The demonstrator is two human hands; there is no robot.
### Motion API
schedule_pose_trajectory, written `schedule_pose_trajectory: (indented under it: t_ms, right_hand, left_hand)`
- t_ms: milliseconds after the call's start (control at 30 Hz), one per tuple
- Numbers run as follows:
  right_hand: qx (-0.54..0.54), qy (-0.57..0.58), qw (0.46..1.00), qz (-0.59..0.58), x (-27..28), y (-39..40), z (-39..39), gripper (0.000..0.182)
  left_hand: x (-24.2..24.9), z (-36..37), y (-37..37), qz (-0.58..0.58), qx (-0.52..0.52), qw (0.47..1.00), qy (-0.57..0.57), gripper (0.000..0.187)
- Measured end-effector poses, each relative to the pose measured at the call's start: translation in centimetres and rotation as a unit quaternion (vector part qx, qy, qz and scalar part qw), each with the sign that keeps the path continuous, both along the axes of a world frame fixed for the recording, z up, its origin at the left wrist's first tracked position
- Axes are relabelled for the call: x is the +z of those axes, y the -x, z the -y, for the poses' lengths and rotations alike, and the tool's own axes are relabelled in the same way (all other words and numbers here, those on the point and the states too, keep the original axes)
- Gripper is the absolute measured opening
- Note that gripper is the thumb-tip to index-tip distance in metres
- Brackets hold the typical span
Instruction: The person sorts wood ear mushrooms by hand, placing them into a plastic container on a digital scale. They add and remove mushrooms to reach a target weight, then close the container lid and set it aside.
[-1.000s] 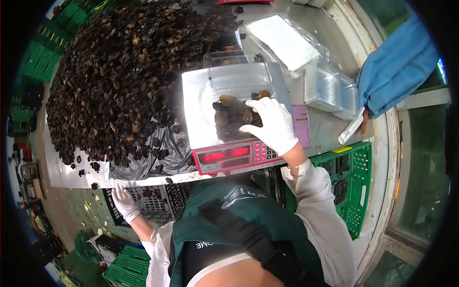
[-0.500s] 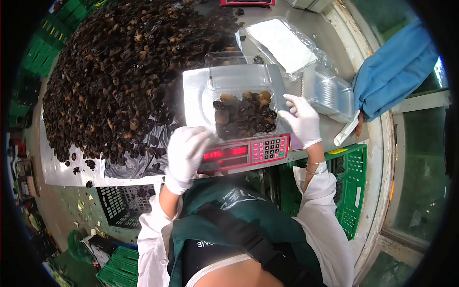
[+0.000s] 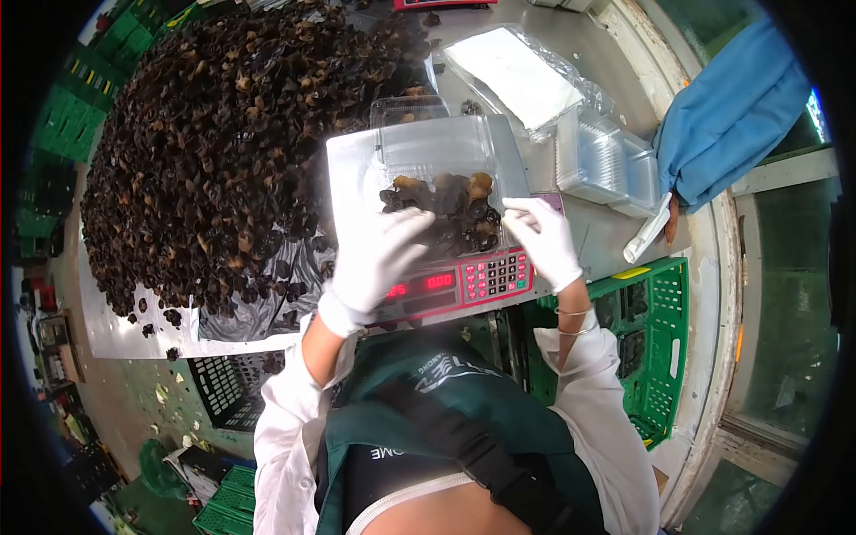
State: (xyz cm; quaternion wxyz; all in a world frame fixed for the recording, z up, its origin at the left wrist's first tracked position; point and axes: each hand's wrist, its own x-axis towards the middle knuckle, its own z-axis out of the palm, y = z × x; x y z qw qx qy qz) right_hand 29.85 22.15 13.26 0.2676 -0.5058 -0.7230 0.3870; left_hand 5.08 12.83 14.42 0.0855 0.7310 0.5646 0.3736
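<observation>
A clear plastic clamshell box, its lid folded back, sits on the silver pan of a scale. Dark brown wood ear mushrooms fill its near part. My left hand, in a white glove, reaches over the box's left side, fingers stretched out above the mushrooms and slightly blurred. At the right wall of the box is my right hand, also gloved, thumb and fingers apart with the tips right at the edge. My left hand partly covers the scale's red-lit display.
A large heap of wood ear mushrooms covers the table's left side. Stacked clear boxes and a bag of white sheets lie right of the scale. Blue cloth hangs at the right. A green crate stands below.
My left hand has moved right and up, from beside the box to over the mushrooms. My right hand has come left and slightly down to the box's right edge.
</observation>
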Motion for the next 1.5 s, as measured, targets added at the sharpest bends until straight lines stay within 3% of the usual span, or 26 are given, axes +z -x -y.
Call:
schedule_pose_trajectory:
  t_ms: [67,167,233,300,367,400,500,567,600,633,700,767,867,933,1133,1167,1233,1267,1300,1333,1400,1467,1500]
  right_hand:
    - [-0.01,-0.004,0.999,-0.04,0.0,-0.9,-1.3,0.019]
    - [-0.025,0.091,0.979,-0.184,0.5,-0.1,-3.6,0.032]
    - [-0.05,0.111,0.971,-0.207,-0.3,1.8,-5.6,0.039]
    - [-0.075,0.132,0.962,-0.228,-1.0,3.4,-7.1,0.047]
    - [-0.038,0.187,0.947,-0.258,-1.2,4.5,-7.9,0.054]
    - [-0.039,0.134,0.944,-0.299,-1.0,5.0,-7.5,0.045]
    - [0.013,0.038,0.938,-0.344,2.3,3.6,-4.4,0.037]
    - [0.044,0.006,0.98,-0.194,2.1,1.4,-2.2,0.033]
    - [0.025,-0.074,0.993,-0.089,1.8,1.4,-0.5,0.031]
    - [0.005,-0.153,0.988,0.018,1.5,1.6,1.2,0.028]
    - [-0.023,-0.003,0.997,0.067,0.5,0.5,3.3,0.024]
    - [-0.011,0.239,0.968,-0.077,-1.6,-0.6,4.1,0.016]
    - [-0.018,0.325,0.917,-0.233,-2.1,0.3,5.2,0.017]
    - [-0.02,0.338,0.892,-0.299,-1.9,0.7,5.0,0.021]
    - [-0.018,0.329,0.887,-0.322,-3.0,0.1,5.4,0.013]
    - [-0.014,0.33,0.887,-0.324,-2.9,0.0,5.6,0.013]
    - [-0.001,0.245,0.934,-0.261,-2.4,-0.3,6.0,0.015]
    - [0.041,0.233,0.964,-0.118,-2.2,-1.4,5.9,0.031]
    - [0.058,-0.07,0.993,-0.075,-1.3,-0.5,5.8,0.048]
    - [0.043,-0.13,0.99,-0.043,0.4,0.1,6.1,0.054]
    - [-0.002,-0.303,0.949,0.084,0.4,0.6,6.4,0.063]
    - [-0.039,-0.303,0.951,0.053,-0.4,1.0,7.0,0.062]
    - [-0.078,-0.3,0.95,0.028,-0.6,1.0,7.1,0.061]
  left_hand:
    - [0.2,1.3,1.6,0.1,0.081,0.992,-0.012,0.026]
    - [-1.1,3.5,3.4,0.295,0.211,0.93,0.058,0.013]
    - [-1.1,4.3,2.8,0.271,0.229,0.927,0.123,0.012]
    - [-0.6,4.4,1.7,0.28,0.198,0.912,0.225,0.027]
    - [-2.2,4.4,0.9,0.372,0.155,0.878,0.257,0.037]
    - [-2.2,4.4,0.7,0.472,0.121,0.826,0.283,0.046]
    - [-3.4,4.5,1.1,0.58,0.063,0.763,0.278,0.048]
    - [-2.5,4.7,1.4,0.614,0.064,0.73,0.294,0.046]
    - [-2.3,4.8,1.5,0.644,0.063,0.696,0.312,0.044]
    - [-2.4,4.9,1.6,0.644,0.06,0.695,0.313,0.044]
    - [-2.7,5.1,1.6,0.618,0.077,0.714,0.318,0.037]
    - [-3.1,5.2,1.5,0.587,0.069,0.739,0.324,0.024]
    - [-2.7,4.7,1.3,0.643,0.055,0.674,0.36,0.014]
    - [-2.6,4.6,1.2,0.617,0.058,0.697,0.361,0.016]
    - [-3.1,4.9,1.0,0.571,0.051,0.746,0.339,0.015]
    - [-3.4,5.0,1.0,0.56,0.032,0.774,0.293,0.015]
    - [-3.0,4.8,1.4,0.547,0.022,0.802,0.238,0.015]
    - [-2.0,4.1,1.7,0.346,0.029,0.93,0.124,0.015]
    - [-1.0,3.6,2.1,0.117,0.035,0.992,0.007,0.014]
    - [0.0,3.4,2.3,0.106,0.053,0.993,0.008,0.016]
    - [0.2,2.9,1.9,0.235,0.074,0.969,-0.021,0.024]
    - [0.5,2.6,2.0,0.374,0.077,0.924,0.007,0.031]
    - [0.5,2.3,2.1,0.373,0.074,0.925,0.006,0.031]
